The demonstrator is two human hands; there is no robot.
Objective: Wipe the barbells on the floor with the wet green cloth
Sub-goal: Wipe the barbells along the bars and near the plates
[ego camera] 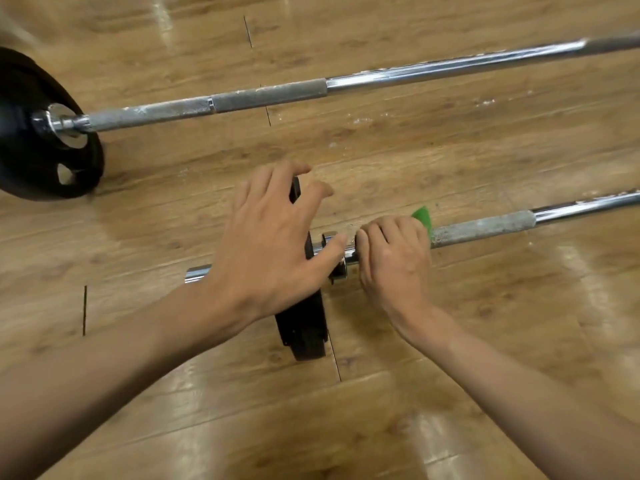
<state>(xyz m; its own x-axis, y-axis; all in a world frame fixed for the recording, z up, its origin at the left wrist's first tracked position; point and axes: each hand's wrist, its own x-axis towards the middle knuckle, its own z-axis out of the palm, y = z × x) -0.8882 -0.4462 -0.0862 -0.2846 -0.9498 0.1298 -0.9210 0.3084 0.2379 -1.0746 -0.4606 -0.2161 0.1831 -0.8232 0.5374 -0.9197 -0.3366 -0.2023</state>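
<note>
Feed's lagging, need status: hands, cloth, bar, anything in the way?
Left hand open, resting on plate of near barbell. Right hand grips green cloth round that bar beside the collar. Far barbell lies apart; nothing blocks the wipe.

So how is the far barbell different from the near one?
The far barbell lies untouched; the near barbell has the left hand on the near plate and the right hand holding the green cloth round its bar. The far plate looks bigger than the near plate. Both have shiny bars with rough grey parts.
</note>
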